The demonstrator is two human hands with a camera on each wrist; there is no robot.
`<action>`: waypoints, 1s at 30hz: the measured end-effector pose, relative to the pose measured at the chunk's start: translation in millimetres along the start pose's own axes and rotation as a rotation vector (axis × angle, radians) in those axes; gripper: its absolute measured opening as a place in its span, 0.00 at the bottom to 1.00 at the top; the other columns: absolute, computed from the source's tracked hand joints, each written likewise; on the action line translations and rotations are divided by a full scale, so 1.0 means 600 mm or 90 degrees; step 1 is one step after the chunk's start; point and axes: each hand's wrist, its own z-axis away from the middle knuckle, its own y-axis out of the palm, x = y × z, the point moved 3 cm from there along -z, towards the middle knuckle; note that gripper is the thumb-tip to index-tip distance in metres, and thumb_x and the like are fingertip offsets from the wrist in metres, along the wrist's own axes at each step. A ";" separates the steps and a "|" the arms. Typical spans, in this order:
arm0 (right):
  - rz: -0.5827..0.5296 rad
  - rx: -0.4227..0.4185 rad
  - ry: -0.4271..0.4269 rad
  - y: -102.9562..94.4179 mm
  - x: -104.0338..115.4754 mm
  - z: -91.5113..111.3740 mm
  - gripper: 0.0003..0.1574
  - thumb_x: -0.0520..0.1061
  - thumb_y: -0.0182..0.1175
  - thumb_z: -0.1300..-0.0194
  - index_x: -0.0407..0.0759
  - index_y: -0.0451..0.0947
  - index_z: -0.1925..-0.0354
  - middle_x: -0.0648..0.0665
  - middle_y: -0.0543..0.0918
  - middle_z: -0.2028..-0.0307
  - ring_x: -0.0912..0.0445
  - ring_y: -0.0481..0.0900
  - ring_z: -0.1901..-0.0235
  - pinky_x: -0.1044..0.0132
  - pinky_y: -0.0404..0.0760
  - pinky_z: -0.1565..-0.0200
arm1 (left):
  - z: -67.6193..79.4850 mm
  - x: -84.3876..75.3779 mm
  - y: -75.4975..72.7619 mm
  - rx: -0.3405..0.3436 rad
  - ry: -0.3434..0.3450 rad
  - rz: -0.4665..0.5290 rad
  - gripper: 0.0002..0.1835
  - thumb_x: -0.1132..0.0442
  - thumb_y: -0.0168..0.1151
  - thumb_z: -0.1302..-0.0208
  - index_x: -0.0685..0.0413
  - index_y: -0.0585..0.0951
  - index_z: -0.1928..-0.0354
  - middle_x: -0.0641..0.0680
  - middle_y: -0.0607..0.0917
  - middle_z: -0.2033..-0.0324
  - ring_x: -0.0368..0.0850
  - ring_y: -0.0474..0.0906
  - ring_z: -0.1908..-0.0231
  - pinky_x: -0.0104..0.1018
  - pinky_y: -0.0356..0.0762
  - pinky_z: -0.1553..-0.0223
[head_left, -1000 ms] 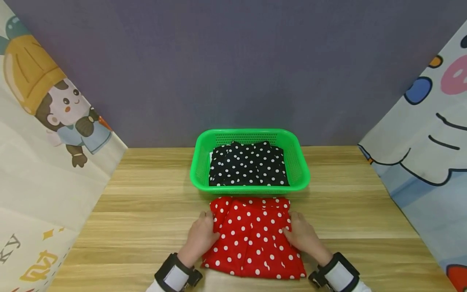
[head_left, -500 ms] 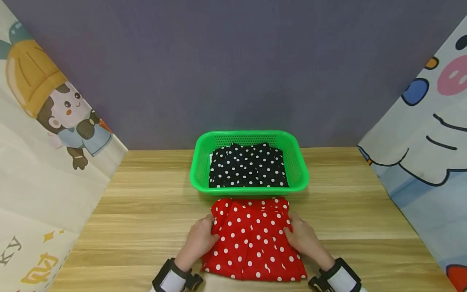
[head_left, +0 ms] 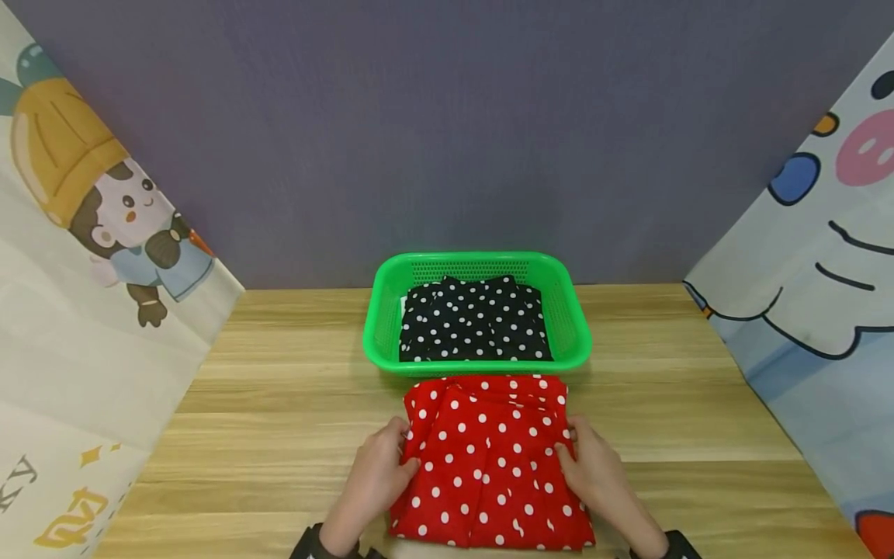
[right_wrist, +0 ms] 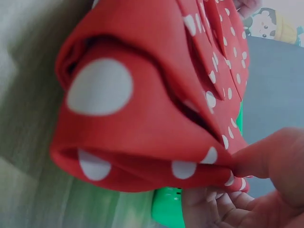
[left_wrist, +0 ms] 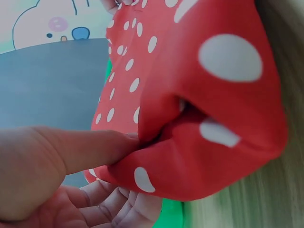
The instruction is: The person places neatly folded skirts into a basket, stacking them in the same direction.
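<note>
A folded red garment with white polka dots point(head_left: 489, 466) is spread in front of the basket in the head view. My left hand point(head_left: 375, 473) pinches its left side, thumb on top and fingers beneath, as the left wrist view shows of the folded cloth point(left_wrist: 209, 109). On the opposite side my right hand point(head_left: 599, 475) holds the edge the same way; in the right wrist view its thumb point(right_wrist: 261, 154) presses the layered folds. A green plastic basket point(head_left: 373, 334) stands just behind, with a folded black polka-dot garment point(head_left: 475, 322) inside.
The wood-grain tabletop point(head_left: 279, 404) extends on both sides. A dark grey panel point(head_left: 447, 132) rises behind the basket. Cartoon-printed sheets border the left point(head_left: 56, 334) and right point(head_left: 803, 272).
The red garment has shifted slightly to the right and looks a little larger in the head view. Both hands have moved with it, keeping hold of its sides. The basket stays put.
</note>
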 end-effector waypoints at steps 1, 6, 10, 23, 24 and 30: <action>-0.002 -0.002 -0.001 -0.001 0.001 0.003 0.25 0.37 0.58 0.40 0.36 0.62 0.46 0.40 0.77 0.58 0.57 0.77 0.70 0.65 0.81 0.72 | 0.003 -0.001 -0.001 -0.001 0.001 0.000 0.18 0.71 0.67 0.51 0.62 0.73 0.57 0.51 0.79 0.72 0.39 0.71 0.75 0.26 0.73 0.77; -0.008 -0.006 -0.004 -0.007 0.007 0.016 0.24 0.37 0.58 0.40 0.38 0.61 0.47 0.42 0.77 0.60 0.59 0.76 0.71 0.67 0.80 0.74 | 0.014 -0.009 -0.007 -0.011 0.001 -0.006 0.18 0.71 0.67 0.51 0.59 0.73 0.59 0.49 0.78 0.72 0.39 0.70 0.75 0.25 0.72 0.76; 0.014 -0.025 -0.019 -0.015 0.014 0.020 0.24 0.38 0.58 0.40 0.38 0.62 0.48 0.43 0.76 0.61 0.58 0.75 0.71 0.69 0.80 0.73 | 0.015 -0.016 -0.011 -0.012 0.001 -0.013 0.19 0.70 0.68 0.51 0.57 0.72 0.57 0.48 0.77 0.71 0.39 0.71 0.74 0.25 0.73 0.74; 0.063 -0.110 -0.123 -0.045 0.040 0.003 0.24 0.37 0.60 0.42 0.35 0.63 0.49 0.41 0.77 0.65 0.57 0.74 0.74 0.70 0.76 0.78 | -0.002 -0.047 -0.036 -0.085 0.084 -0.070 0.22 0.69 0.69 0.52 0.59 0.73 0.55 0.53 0.80 0.66 0.40 0.74 0.70 0.27 0.76 0.72; 0.064 -0.116 -0.130 -0.047 0.042 -0.001 0.24 0.37 0.60 0.42 0.36 0.63 0.49 0.41 0.77 0.65 0.57 0.74 0.75 0.70 0.75 0.78 | -0.005 -0.049 -0.038 -0.091 0.087 -0.071 0.22 0.69 0.69 0.52 0.58 0.73 0.55 0.53 0.81 0.66 0.41 0.74 0.70 0.28 0.77 0.72; 0.068 -0.147 -0.199 -0.058 0.056 -0.023 0.24 0.36 0.60 0.43 0.36 0.64 0.50 0.40 0.79 0.65 0.55 0.77 0.75 0.67 0.78 0.78 | -0.028 -0.062 -0.048 -0.108 0.097 -0.060 0.22 0.68 0.69 0.52 0.57 0.72 0.55 0.52 0.81 0.67 0.41 0.74 0.71 0.29 0.78 0.72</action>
